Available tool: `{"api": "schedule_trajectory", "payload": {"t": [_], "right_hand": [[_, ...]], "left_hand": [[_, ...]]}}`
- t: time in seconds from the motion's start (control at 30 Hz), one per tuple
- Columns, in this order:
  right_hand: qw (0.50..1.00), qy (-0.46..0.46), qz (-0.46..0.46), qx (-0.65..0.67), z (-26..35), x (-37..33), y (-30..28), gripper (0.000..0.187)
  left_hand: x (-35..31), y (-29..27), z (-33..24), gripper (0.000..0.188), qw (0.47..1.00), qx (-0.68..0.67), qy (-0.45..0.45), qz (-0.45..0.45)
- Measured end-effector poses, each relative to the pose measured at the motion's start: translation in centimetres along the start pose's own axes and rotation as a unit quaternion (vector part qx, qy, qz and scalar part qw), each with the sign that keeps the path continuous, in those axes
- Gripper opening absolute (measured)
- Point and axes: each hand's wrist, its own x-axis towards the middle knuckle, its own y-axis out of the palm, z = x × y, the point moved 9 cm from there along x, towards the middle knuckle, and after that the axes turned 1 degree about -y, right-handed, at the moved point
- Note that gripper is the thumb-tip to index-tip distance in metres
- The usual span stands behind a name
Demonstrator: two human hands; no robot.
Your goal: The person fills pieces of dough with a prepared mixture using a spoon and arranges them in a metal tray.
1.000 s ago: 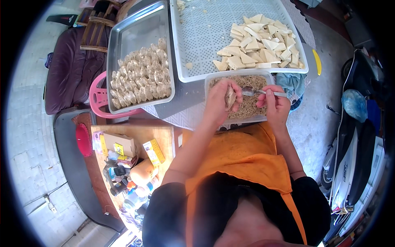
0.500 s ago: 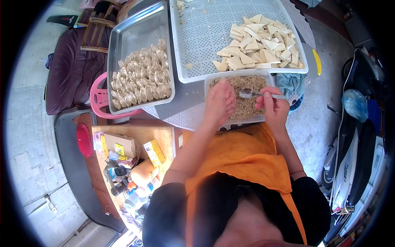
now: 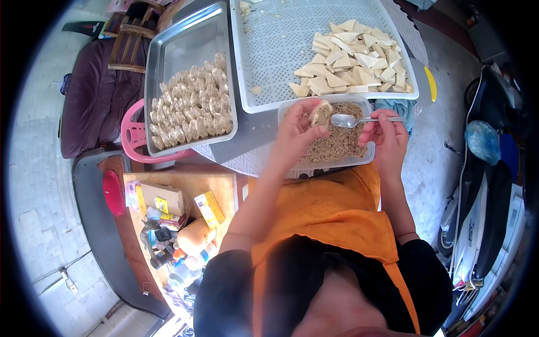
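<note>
Tray [image 3: 185,45] of metal at left, rows of filled pieces [image 3: 191,106] packed in near half. Alongside, perforated white tray [image 3: 269,56], pale triangles [image 3: 359,62] heaped at its near right. Pinched between thumb and bent fingers of left hand [image 3: 297,127]: one filled piece [image 3: 321,114], over translucent container [image 3: 369,151] of crumbly brown filling [image 3: 337,147]. Just right, spoon [image 3: 343,120], bowl near that piece, handle gripped in closed fingertips of right hand [image 3: 389,136].

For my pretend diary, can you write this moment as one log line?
left hand: holds beige piece; right hand: holds spoon; beneath: tub of crumbly mix; beyond: pale triangles
</note>
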Motion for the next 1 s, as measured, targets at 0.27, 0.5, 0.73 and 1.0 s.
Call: {"api": "schedule_trajectory", "payload": {"t": [0.27,0.5,0.73,1.0], "right_hand": [[0.999,-0.036,0.007,-0.036,0.0,0.1,-0.2,0.017],[0.980,-0.022,0.068,-0.188,-1.3,-0.2,2.4,0.017],[0.937,0.054,0.242,-0.244,-4.7,-1.4,6.7,0.019],[0.986,0.076,0.150,-0.011,-0.4,-0.4,2.9,0.018]], "left_hand": [[-0.3,0.1,-0.3,0.037,0.997,0.068,-0.019,-0.034],[0.1,-1.3,2.0,0.014,0.998,0.007,-0.044,-0.043],[-0.5,-1.2,1.4,0.021,0.982,-0.172,-0.080,-0.016],[-0.2,-1.7,0.7,0.023,0.991,-0.116,-0.040,-0.053]]}}
